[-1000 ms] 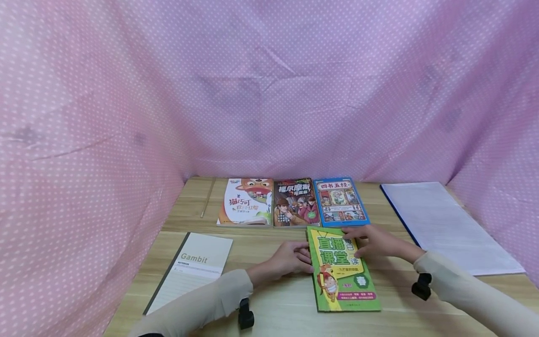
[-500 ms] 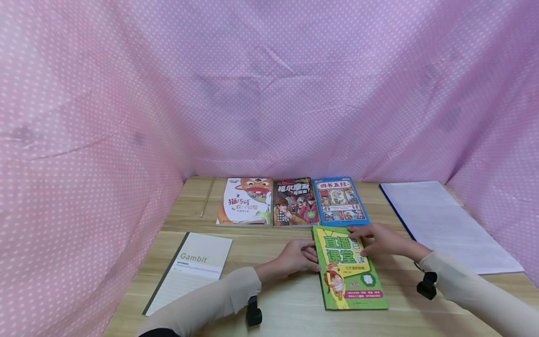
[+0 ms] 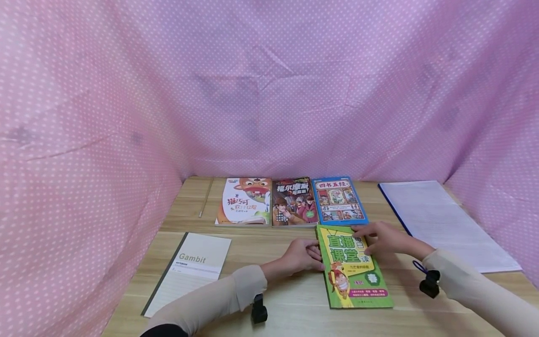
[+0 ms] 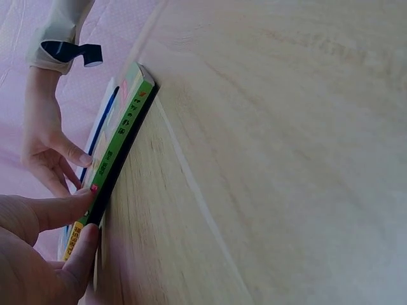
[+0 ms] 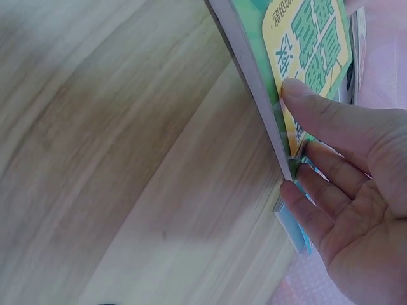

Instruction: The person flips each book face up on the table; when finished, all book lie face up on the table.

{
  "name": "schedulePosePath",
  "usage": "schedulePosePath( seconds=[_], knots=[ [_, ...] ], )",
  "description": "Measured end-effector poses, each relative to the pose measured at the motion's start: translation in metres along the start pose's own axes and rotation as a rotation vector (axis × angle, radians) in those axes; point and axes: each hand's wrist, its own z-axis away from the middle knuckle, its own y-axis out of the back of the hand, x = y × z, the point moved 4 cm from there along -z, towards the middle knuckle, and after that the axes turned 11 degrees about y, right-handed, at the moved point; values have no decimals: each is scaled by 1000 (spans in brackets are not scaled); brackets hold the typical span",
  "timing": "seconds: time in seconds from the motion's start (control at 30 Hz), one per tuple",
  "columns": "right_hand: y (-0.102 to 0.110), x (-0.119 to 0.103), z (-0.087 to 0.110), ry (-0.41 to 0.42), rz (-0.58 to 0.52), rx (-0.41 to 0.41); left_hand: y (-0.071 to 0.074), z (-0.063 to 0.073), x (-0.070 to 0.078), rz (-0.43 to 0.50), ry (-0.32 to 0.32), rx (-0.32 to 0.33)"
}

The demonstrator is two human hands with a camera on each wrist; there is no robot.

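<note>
A green book (image 3: 355, 285) with a yellow title panel lies in front of the row of books in the head view. My left hand (image 3: 298, 256) holds its left side. In the left wrist view, that thumb (image 4: 71, 206) is at the top of the spine (image 4: 117, 143) and a finger (image 4: 84, 254) at its lower edge. My right hand (image 3: 389, 241) grips the far right corner. The right wrist view has its thumb (image 5: 308, 98) on the cover and the other fingers (image 5: 311, 206) at the book's edge. Whether the book is slightly raised, I cannot tell.
Behind the green book lie a white-and-orange book (image 3: 245, 203), a dark detective book (image 3: 293, 203) and a blue book (image 3: 340, 201). A Gambit notebook (image 3: 191, 271) is at left, a pencil-like stick (image 3: 206, 199) behind it. White sheets with a blue edge (image 3: 446, 224) lie at right.
The green book has shifted a little to the right, and both hands have moved along with it, keeping their places on it. The other books have stayed put.
</note>
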Motion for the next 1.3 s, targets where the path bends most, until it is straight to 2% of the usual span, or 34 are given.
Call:
schedulePosePath(
  seconds=[0.23, 0.57, 1.03, 1.3],
  knots=[
    [3, 4, 2, -4, 0, -7, -3, -1, 3, -21, -1, 26],
    [5, 6, 5, -19, -11, -12, -7, -2, 7, -43, -20, 16],
    [5, 10, 9, -26, -30, 3, -8, -3, 4, -1, -44, 21],
    [2, 16, 9, -35, -53, 11, -8, -1, 3, 6, -31, 25]
  ],
)
